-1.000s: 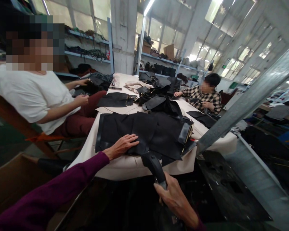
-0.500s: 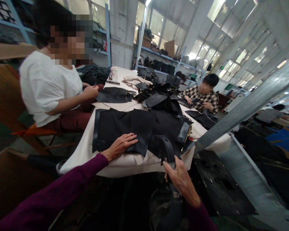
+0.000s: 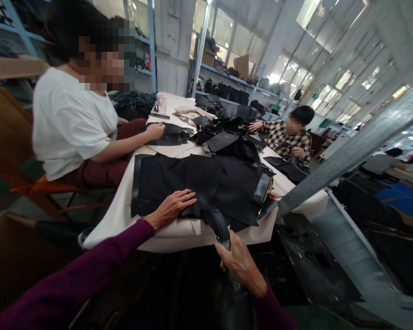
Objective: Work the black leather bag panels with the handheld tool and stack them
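Black fabric bag panels (image 3: 199, 178), edged with leather and gold-coloured zip teeth, lie across the near end of the pale-covered table (image 3: 151, 243). My left hand (image 3: 174, 207) rests flat on their near edge, fingers stretched out. At the table's front edge, my right hand (image 3: 242, 259) is closed around a thick black strap (image 3: 216, 222), whose curved upper end overlaps the panels. Something dark hangs below that hand, too dim to make out.
A metal post (image 3: 347, 146) slants across the right side. Black bag pieces (image 3: 227, 137) are heaped mid-table. A co-worker in white (image 3: 75, 123) sits at the left, another in checks (image 3: 291, 137) at the far right. A dark board (image 3: 316, 261) lies low at the right.
My right hand has moved left with the strap, which now reaches over the panels' near edge. My left hand stays put. The checked-sleeve co-worker has reached toward the heap.
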{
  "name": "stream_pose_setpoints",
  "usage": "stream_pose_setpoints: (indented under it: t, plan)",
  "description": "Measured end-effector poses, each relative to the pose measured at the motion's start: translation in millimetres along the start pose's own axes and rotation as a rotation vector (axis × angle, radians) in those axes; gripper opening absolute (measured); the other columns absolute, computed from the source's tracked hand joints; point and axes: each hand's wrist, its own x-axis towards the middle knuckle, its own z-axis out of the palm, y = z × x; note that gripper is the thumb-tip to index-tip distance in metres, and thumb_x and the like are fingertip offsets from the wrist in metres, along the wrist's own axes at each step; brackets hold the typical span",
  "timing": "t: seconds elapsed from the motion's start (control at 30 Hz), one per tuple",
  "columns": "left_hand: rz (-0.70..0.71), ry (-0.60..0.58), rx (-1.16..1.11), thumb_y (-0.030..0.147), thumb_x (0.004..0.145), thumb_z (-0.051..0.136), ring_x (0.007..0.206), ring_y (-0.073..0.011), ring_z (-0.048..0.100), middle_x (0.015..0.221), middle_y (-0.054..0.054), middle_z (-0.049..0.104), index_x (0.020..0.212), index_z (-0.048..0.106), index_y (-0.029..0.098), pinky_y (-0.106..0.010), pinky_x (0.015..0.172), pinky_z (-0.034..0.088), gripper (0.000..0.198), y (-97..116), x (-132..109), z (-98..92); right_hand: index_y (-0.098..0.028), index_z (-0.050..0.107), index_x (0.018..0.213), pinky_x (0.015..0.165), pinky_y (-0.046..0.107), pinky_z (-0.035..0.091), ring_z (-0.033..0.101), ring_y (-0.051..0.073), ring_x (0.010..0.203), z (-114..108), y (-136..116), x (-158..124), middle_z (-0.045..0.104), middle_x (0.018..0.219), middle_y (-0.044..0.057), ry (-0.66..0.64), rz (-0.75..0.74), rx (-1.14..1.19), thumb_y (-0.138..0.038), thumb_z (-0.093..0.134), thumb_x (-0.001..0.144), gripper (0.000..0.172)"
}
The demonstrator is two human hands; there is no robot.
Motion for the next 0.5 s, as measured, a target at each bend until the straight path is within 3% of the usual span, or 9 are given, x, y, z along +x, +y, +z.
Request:
stream_pose_setpoints:
  t: [0.23, 0.5]
  plan:
    - [-0.012, 0.008, -0.019, 0.012, 0.087, 0.037, 0.120, -0.0226, 0.040, 0.128, -0.010, 0.050, 0.122, 0.050, 0.020, -0.039, 0.092, 0.040, 0.038, -4, -1, 6.5, -0.024, 0.054, 0.075, 0.045, 0.024, 0.043, 0.053, 0.012, 0.044, -4, 1, 21, 0.051, 0.054, -0.003, 0.058, 0.080, 0.036, -0.023, 0.053, 0.078, 0.004]
    - [-0.031, 0.005, -0.066, 0.012, 0.087, 0.038, 0.120, -0.0211, 0.041, 0.126, -0.009, 0.051, 0.120, 0.051, 0.019, -0.038, 0.093, 0.039, 0.037, -3, 0, 3.5, -0.020, 0.047, 0.074, 0.045, 0.026, 0.043, 0.054, 0.014, 0.045, -36, -5, -14, 0.050, 0.056, -0.001, 0.141, 0.163, -0.005, -0.028, 0.045, 0.082, 0.012]
